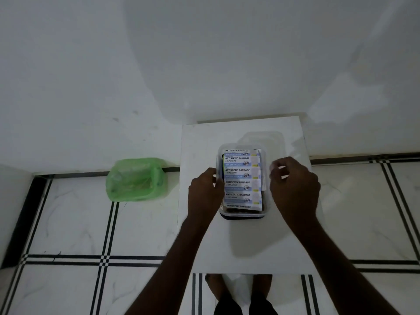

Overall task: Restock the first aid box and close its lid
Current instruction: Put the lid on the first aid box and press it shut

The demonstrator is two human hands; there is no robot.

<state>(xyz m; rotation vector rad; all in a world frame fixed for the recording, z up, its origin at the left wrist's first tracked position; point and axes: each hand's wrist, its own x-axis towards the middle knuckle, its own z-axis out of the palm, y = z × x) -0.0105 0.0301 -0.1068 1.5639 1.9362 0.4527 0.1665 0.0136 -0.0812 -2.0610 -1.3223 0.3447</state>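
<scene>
A clear plastic first aid box (243, 215) stands in the middle of a small white table (245, 246). A strip of antiseptic bandage packets (242, 178) lies on top of its contents and fills most of the opening. The transparent lid (261, 138) lies flat on the table just behind the box. My left hand (205, 194) rests against the box's left rim, fingertips and thumb on the edge. My right hand (294, 185) hovers at the box's right side with its fingers loosely curled and nothing in them.
A bin lined with a green plastic bag (136, 179) stands on the floor left of the table, against the white wall. The tiled floor has black lines. My feet show below the table's near edge.
</scene>
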